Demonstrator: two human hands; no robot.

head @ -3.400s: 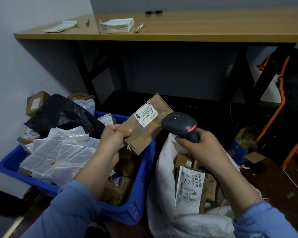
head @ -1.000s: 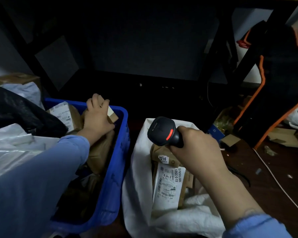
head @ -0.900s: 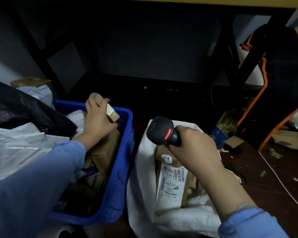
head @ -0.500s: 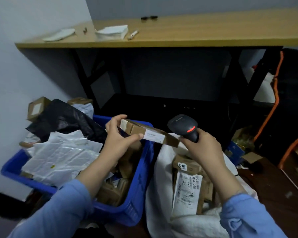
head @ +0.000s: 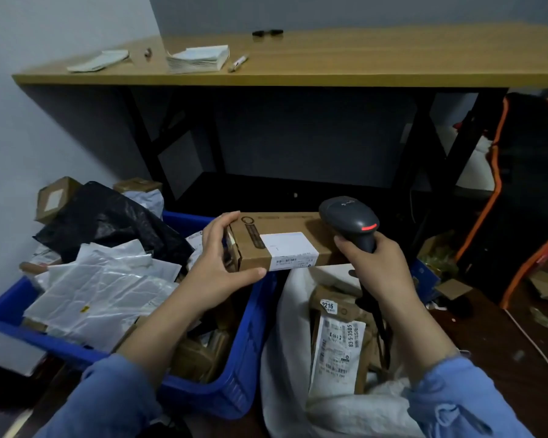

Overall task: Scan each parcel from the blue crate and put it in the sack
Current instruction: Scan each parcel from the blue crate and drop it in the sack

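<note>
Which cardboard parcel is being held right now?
The long brown box with the white wraparound label, gripped at its end by the left hand, beside the scanner; the others lie untouched.

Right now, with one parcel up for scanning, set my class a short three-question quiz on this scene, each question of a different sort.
1. True or false: the left hand grips one end of the long brown cardboard box.
2. What does the right hand hold? A: a white marker pen. B: the dark grey handheld scanner. C: a black plastic bag.
3. Fill in: from the person's own side, the white fabric sack stands to the ___ of the blue plastic crate.

Key: 1 true; 2 B; 3 right.
</note>
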